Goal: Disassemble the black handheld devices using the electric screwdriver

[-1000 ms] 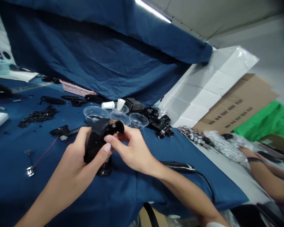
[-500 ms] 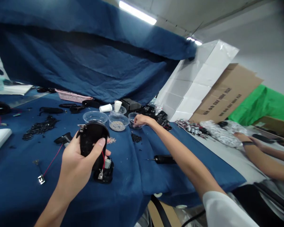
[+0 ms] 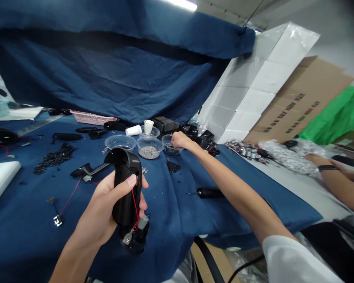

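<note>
My left hand [image 3: 102,210] is wrapped around a curved black plastic housing [image 3: 121,212], thumb pressed on its inner side. A red wire [image 3: 135,202] runs down inside it to a lower end with grey and silver metal parts. My right hand [image 3: 180,140] reaches to a clear plastic bowl [image 3: 170,152], fingers bent together at its rim. The fingertips are mostly hidden, so anything between them cannot be made out. Small black pieces [image 3: 173,166] lie heaped before that bowl. Beside it stands a clear bowl of small metal pieces [image 3: 149,152].
A black pen-shaped screwdriver [image 3: 209,192] lies beneath my right forearm. Leftward are a black part pile [image 3: 56,157], a wired metal piece [image 3: 57,220] and a white block [image 3: 1,182]. White cups [image 3: 148,126] and a pink basket [image 3: 93,118] stand behind. Another person's arms [image 3: 339,177] are at right.
The housing in my left hand has turned, showing its outer side edge, and sits slightly lower and further right. My right hand stays at the same bowl. The whole view has shifted a little.
</note>
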`<state>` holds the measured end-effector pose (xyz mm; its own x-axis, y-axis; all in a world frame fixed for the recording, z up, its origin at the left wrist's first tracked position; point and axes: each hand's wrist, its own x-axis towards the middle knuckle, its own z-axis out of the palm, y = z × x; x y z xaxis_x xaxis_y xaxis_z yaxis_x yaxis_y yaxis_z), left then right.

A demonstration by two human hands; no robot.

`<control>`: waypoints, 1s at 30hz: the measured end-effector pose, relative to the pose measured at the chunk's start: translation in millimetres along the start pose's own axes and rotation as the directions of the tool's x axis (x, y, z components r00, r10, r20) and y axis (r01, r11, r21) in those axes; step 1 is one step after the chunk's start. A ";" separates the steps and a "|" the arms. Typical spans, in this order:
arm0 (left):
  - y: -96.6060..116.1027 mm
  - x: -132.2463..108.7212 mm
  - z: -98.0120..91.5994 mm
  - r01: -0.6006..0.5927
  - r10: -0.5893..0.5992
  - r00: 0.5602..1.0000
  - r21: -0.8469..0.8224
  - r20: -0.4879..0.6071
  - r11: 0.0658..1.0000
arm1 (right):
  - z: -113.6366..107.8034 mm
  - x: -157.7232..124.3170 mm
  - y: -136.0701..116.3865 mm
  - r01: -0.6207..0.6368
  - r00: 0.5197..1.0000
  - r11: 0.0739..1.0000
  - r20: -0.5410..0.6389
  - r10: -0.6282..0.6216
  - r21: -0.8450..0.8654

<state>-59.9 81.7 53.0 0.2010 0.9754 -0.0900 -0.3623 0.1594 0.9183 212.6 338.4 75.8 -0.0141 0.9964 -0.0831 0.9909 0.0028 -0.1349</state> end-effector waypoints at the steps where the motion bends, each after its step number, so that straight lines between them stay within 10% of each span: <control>1: 0.1 -0.1 -0.3 0.010 -0.010 1.000 -0.011 0.016 1.000 | -2.3 -4.6 -0.7 0.010 0.998 1.000 -0.057 -0.009 0.019; 11: -2.4 9.3 4.4 -0.049 0.053 0.999 -0.248 0.007 0.967 | -14.0 -112.1 -54.5 0.451 0.822 0.855 -0.492 -0.286 0.257; 14: -6.2 9.4 1.4 -0.129 0.128 0.992 -0.319 -0.024 0.939 | -14.1 -158.3 -80.2 0.710 0.704 0.471 -0.535 -0.467 0.524; 18: -10.1 8.6 -11.0 -0.091 0.129 0.989 -0.385 0.075 0.918 | -14.5 -199.2 -100.0 0.692 0.669 0.174 -0.531 -0.520 0.701; 30: 2.6 -1.7 5.3 -0.211 0.178 0.967 -0.182 -0.182 0.960 | 5.1 -206.4 -105.8 0.722 0.609 0.037 -0.610 -0.507 0.691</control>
<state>-56.4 79.7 57.6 -0.0354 0.9994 0.0060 -0.5562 -0.0247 0.8307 110.0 132.0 102.1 -0.4290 0.6572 0.6197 -0.0658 0.6615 -0.7471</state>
